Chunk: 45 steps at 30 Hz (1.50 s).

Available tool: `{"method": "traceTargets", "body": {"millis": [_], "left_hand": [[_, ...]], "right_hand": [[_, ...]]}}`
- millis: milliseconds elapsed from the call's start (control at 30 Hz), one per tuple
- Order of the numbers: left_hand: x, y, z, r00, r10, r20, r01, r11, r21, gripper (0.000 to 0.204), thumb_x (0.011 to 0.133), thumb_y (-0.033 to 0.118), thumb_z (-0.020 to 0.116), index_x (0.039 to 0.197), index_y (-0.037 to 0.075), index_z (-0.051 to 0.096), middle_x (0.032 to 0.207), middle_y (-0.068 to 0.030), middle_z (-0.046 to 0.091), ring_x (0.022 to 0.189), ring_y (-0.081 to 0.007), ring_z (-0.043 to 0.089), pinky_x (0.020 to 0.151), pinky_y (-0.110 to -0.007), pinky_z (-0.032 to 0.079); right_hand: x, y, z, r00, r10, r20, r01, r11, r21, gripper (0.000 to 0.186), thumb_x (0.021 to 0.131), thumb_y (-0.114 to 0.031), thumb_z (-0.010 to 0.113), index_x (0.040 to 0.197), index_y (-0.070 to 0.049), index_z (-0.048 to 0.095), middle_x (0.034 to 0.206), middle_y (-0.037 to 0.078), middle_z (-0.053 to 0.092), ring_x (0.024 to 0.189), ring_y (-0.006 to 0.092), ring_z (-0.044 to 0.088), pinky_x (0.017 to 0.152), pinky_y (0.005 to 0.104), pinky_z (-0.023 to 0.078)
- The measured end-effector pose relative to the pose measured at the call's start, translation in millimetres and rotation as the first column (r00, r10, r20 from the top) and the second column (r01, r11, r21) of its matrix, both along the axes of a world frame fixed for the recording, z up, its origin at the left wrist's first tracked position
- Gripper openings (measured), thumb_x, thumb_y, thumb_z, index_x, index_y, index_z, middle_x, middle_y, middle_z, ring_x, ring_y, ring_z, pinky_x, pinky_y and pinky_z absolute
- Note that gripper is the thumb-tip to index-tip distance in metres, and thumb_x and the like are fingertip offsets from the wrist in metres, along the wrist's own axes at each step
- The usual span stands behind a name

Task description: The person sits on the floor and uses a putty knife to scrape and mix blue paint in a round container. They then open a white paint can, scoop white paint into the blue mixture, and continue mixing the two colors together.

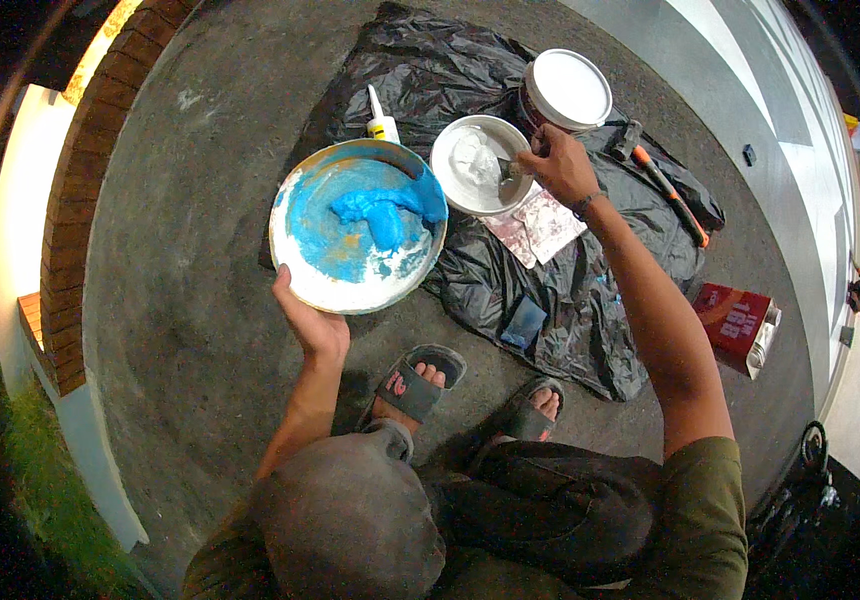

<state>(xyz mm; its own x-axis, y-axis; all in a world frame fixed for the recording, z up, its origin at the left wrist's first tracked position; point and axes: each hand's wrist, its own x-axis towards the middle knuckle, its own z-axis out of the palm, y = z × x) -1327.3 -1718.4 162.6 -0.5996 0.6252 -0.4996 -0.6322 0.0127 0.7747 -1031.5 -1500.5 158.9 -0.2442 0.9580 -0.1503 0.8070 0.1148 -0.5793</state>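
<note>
My left hand [312, 325] grips the near rim of a shallow round pan [335, 293], thumb up along its side. Smeared blue paste [382, 218] lies in a lump inside the pan, over white and brownish stains. To the right, my right hand [562, 165] is closed on a putty knife [507, 173], its handle mostly covered by my fingers. The blade dips into an open white tub [442, 180] with white paste [475, 158] in it. Just behind the pan stands a white sealant tube [382, 122] with a pointed nozzle.
Black plastic sheeting [420, 50] covers the dark ground. On it are a lidded white bucket [570, 88], a stained pale board [538, 228], a hammer [670, 195] with an orange-black handle and a small dark-blue piece [524, 322]. A red box [735, 325] sits to the right.
</note>
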Motion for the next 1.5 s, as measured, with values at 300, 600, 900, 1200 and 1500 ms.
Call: {"method": "traceTargets", "body": {"millis": [300,600,900,1200,1500], "left_hand": [[3,2,0,1.000,0.007,-0.012,-0.007,1.000,-0.004,0.065,0.098,0.048,0.042,0.143,0.002,0.042,0.143,-0.0125,0.050,0.130,-0.0272,0.049,0.108,-0.041,0.037],[-1,-1,0,1.000,-0.012,-0.005,0.012,1.000,0.014,0.064,0.097,0.048,0.045,0.142,0.003,0.044,0.141,-0.0116,0.052,0.128,-0.0263,0.051,0.107,-0.041,0.039],[0,2,5,1.000,-0.015,0.006,0.015,0.999,0.049,0.063,0.096,0.047,0.047,0.142,0.003,0.044,0.141,-0.0108,0.052,0.128,-0.0257,0.050,0.107,-0.040,0.039],[-2,3,4,0.998,-0.067,-0.012,0.068,0.996,0.061,0.064,0.095,0.048,0.048,0.141,0.004,0.046,0.140,-0.0098,0.053,0.128,-0.0248,0.050,0.108,-0.040,0.037],[1,7,6,0.993,-0.114,-0.023,0.116,0.990,0.085,0.063,0.094,0.048,0.050,0.140,0.004,0.046,0.138,-0.0094,0.053,0.128,-0.0237,0.050,0.107,-0.039,0.038]], "right_hand": [[21,-8,-36,0.857,-0.190,-0.478,0.096,0.972,-0.214,0.025,0.084,-0.019,0.073,0.081,-0.005,0.052,0.070,0.006,0.063,0.059,0.0119,0.060,0.053,0.0291,0.049],[24,-22,-31,0.701,-0.380,-0.603,0.103,0.891,-0.442,0.023,0.087,-0.019,0.071,0.085,-0.009,0.050,0.067,-0.001,0.056,0.054,0.0069,0.052,0.045,0.0229,0.038],[37,-31,-15,0.634,-0.398,-0.663,0.141,0.903,-0.406,0.024,0.088,-0.023,0.071,0.087,-0.011,0.051,0.066,-0.002,0.056,0.053,0.0062,0.049,0.045,0.0219,0.037],[36,-38,6,0.615,-0.374,-0.694,0.154,0.920,-0.360,0.019,0.090,-0.019,0.071,0.091,-0.010,0.054,0.072,-0.002,0.058,0.055,0.0049,0.047,0.047,0.0211,0.035],[41,-34,29,0.637,-0.317,-0.703,0.219,0.948,-0.229,0.021,0.089,-0.019,0.072,0.099,-0.004,0.061,0.082,0.000,0.063,0.064,0.0064,0.054,0.056,0.0215,0.042]]}}
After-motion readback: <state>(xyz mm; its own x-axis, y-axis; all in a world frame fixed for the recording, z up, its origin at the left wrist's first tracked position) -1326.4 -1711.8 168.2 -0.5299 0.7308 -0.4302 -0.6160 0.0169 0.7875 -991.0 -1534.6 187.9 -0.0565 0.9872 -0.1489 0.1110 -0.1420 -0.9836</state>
